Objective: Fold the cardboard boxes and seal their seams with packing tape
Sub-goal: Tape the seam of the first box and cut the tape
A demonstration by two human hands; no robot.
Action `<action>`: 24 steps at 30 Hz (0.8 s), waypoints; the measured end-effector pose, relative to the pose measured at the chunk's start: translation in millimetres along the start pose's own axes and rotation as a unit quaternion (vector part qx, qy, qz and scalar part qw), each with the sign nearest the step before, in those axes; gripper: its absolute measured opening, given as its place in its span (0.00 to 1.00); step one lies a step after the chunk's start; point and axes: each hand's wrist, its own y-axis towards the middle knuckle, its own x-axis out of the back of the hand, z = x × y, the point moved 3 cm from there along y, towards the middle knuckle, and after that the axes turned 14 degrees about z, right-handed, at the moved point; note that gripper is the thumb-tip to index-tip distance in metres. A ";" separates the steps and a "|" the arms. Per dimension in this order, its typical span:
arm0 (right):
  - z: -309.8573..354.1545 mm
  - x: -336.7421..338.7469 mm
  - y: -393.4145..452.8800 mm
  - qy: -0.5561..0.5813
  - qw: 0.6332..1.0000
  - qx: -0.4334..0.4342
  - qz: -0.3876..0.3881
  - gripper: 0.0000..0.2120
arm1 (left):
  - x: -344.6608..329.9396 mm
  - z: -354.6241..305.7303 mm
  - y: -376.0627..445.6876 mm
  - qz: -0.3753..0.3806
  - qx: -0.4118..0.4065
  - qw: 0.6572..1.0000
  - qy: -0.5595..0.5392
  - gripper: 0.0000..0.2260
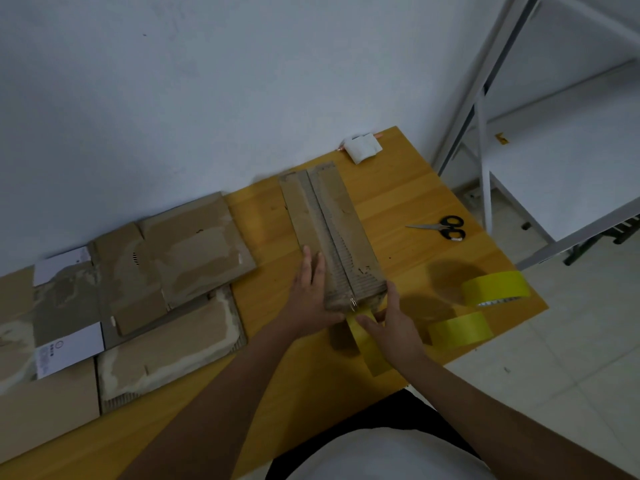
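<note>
Cardboard box (334, 233), folded long and narrow, lies mid-table; left hand (310, 292) rests flat on its near left side, fingers straight, right hand (391, 320) pinches a yellow tape strip (363, 337) at its near end. Flattened cardboard sheets (138, 289) crowd the left, two yellow tape rolls (497, 289) and scissors (446, 228) sit right. Yellow wooden table (398, 202) against white wall (207, 81), grey metal rack (519, 98) beyond.

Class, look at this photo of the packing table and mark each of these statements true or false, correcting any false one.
1. The scissors lie on top of the folded box. False: they lie on the table, right of it.
2. The left hand rests flat on the box. True.
3. The right hand holds a blue tape strip. False: the tape strip is yellow.
4. Flattened cartons lie left of the box. True.
</note>
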 end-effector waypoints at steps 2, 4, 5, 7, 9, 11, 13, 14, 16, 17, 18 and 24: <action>-2.0 1.1 1.5 -0.002 1.000 -0.005 0.002 0.45 | 14.0 0.4 -7.8 0.007 0.004 0.998 0.059 0.46; -3.3 2.3 4.2 -0.007 1.000 -0.010 0.011 0.45 | 30.7 -4.0 -5.8 -0.044 -0.011 0.995 0.092 0.39; -3.5 3.1 5.8 -0.014 1.000 -0.011 0.013 0.45 | 38.7 -4.9 0.7 -0.069 -0.017 0.992 0.109 0.35; -2.7 5.3 9.6 -0.031 0.999 -0.008 0.014 0.44 | 51.7 -4.0 17.4 -0.090 -0.001 0.985 0.149 0.31; -0.8 8.4 13.9 -0.036 0.999 -0.004 0.013 0.42 | 54.2 1.5 32.0 -0.081 0.033 0.980 0.177 0.32; 0.7 11.9 18.5 -0.029 0.999 -0.002 0.014 0.41 | 41.3 0.9 35.7 -0.080 0.054 0.977 0.192 0.35; 2.2 13.5 22.6 -0.017 1.000 0.001 0.019 0.40 | 15.2 -13.1 25.7 -0.075 0.032 0.976 0.201 0.38; 2.9 12.9 24.4 -0.016 1.000 0.004 0.022 0.40 | 0.7 -21.1 16.5 -0.069 0.011 0.978 0.198 0.38; 4.4 10.6 28.5 -0.023 0.999 0.013 0.028 0.39 | -20.8 -30.5 -2.0 -0.068 -0.032 0.980 0.184 0.36; 4.7 10.3 30.0 -0.025 0.999 0.019 0.036 0.40 | -25.8 -30.4 -7.1 -0.067 -0.045 0.982 0.173 0.34; 4.6 10.9 30.9 -0.023 0.998 0.026 0.050 0.40 | -26.9 -29.0 -8.9 -0.067 -0.052 0.983 0.164 0.33; 7.8 24.2 31.5 0.127 0.977 0.017 0.173 0.45 | 6.3 -17.1 20.5 -0.090 -0.042 0.984 0.149 0.35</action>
